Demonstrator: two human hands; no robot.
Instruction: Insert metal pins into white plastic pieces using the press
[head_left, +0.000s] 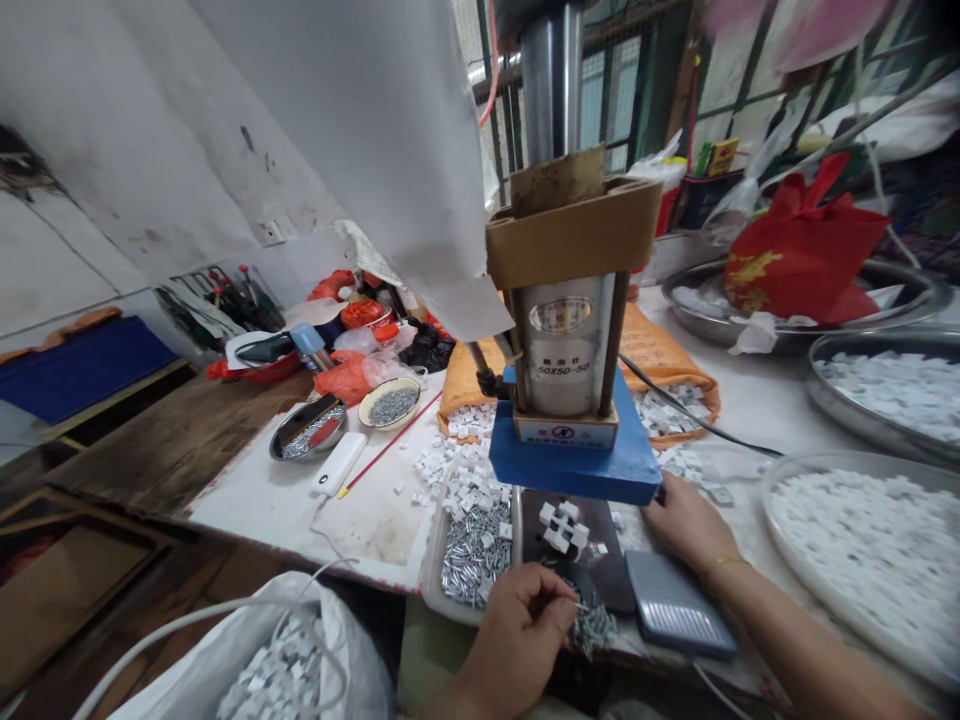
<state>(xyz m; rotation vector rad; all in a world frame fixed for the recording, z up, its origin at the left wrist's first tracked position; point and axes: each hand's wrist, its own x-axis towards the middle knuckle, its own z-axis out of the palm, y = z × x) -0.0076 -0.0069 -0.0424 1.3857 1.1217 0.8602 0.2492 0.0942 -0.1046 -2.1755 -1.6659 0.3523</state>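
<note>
Nearest, small silvery metal pins are pinched by the clenched left hand, just before the blue-based pneumatic press for quick feeding; beyond, the right hand rests under the base, grip hidden; white plastic square pieces wait beneath.

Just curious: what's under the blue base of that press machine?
Under the blue base sits a dark plate with small white blocks. The right hand reaches in beside them. Further back is hidden.
</note>
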